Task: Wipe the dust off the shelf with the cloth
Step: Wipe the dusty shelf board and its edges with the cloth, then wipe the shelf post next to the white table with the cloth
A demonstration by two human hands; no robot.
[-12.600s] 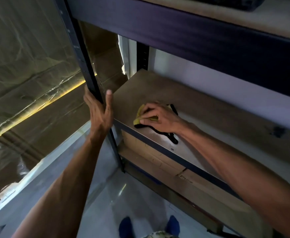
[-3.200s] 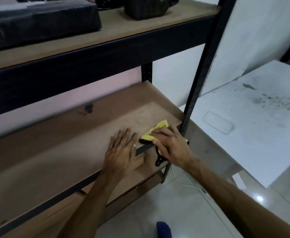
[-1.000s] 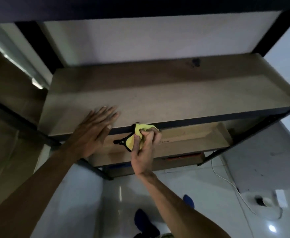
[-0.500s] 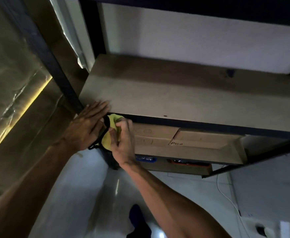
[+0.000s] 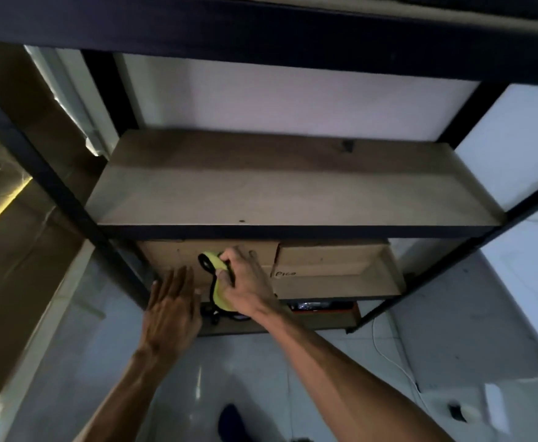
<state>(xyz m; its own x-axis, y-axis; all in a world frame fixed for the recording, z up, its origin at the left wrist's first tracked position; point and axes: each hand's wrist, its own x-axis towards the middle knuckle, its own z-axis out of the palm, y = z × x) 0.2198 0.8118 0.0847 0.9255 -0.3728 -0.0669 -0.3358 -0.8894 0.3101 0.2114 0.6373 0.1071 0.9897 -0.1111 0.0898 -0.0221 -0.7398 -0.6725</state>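
The shelf (image 5: 293, 193) is a bare brown board in a dark metal frame, at mid height in the head view. Below its front rail, my right hand (image 5: 248, 282) grips a yellow cloth with black trim (image 5: 218, 291) against the front of a cardboard box (image 5: 178, 256) on the lower level. My left hand (image 5: 173, 307) hangs beside it at the left, fingers spread and flat, holding nothing; whether it touches the box I cannot tell.
A second cardboard box (image 5: 331, 266) marked "Pico" sits to the right on the lower level. Dark uprights (image 5: 70, 202) frame the unit, and another shelf rail (image 5: 261, 33) runs overhead. A white cable (image 5: 388, 355) trails on the tiled floor at right.
Both hands dropped from the front left corner of the shelf board to the lower level. The cloth now sits against the cardboard box, and my view has shifted to face the shelf squarely.
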